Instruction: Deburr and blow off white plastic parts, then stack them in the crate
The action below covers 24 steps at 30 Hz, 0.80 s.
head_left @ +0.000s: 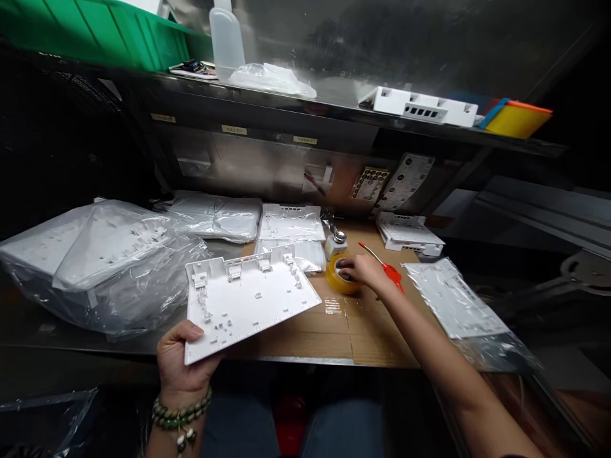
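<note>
My left hand (184, 362) grips the lower left corner of a white plastic housing panel (248, 299), thumb on top. The panel is tilted, its inner side with clips and small posts turned up. My right hand (365, 272) is at a roll of yellow tape (344, 283), its fingers bent over the rim into the ring; the fingertips are partly hidden. Just behind the tape stands a small bottle with a metal top (337, 242). Red-handled scissors (392, 277) lie beside my right wrist, on the cardboard sheet (305, 337).
Bagged white panels (114, 254) are heaped at the left, with a stack of plastic bags (214, 216) behind. More panels (292, 222) lie at the back, and a wrapped panel (456, 299) lies at the right. A metal shelf (334, 108) overhangs the bench, carrying a green bin (95, 35).
</note>
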Each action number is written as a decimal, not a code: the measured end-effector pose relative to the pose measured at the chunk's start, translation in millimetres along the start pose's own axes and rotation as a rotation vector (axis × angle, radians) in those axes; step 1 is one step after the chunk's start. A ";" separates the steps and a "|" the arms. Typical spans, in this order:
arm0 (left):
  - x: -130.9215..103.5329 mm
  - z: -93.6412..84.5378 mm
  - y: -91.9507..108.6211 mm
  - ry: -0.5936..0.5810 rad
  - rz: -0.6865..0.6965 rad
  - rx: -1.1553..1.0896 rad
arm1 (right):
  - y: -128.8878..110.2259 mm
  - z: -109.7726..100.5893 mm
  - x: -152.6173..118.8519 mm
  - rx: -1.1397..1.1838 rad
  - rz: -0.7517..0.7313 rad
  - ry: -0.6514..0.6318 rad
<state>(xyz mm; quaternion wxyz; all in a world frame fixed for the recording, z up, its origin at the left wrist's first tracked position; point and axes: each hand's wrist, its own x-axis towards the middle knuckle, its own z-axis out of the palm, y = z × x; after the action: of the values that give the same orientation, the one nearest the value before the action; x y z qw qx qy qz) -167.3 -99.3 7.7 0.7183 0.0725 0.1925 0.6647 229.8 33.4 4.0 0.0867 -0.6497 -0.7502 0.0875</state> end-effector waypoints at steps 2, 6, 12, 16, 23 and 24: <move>3.3 -4.7 1.5 0.014 -0.020 0.023 | -2.7 7.3 5.6 -0.034 -0.016 -0.038; 12.6 -14.1 4.5 0.126 -0.075 0.021 | -6.5 5.0 -1.5 -0.040 -0.065 -0.054; 22.1 10.9 -0.4 0.240 -0.104 -0.002 | 2.4 -34.4 16.3 -0.020 0.009 0.160; 23.9 43.5 -10.5 0.332 -0.089 0.015 | -3.0 -45.4 43.1 -0.072 -0.005 0.238; 22.4 63.6 -19.9 0.374 -0.150 0.011 | -12.4 -46.5 58.9 -0.142 -0.078 0.176; 22.2 65.1 -20.9 0.355 -0.150 0.017 | -11.7 -48.0 59.5 -0.139 -0.078 0.169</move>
<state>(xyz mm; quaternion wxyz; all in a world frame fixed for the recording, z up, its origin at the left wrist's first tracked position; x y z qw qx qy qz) -122.7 -69.8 55.8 0.7200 -0.0545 0.3265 0.6100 221.9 91.5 54.4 0.1075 -0.6293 -0.7693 -0.0234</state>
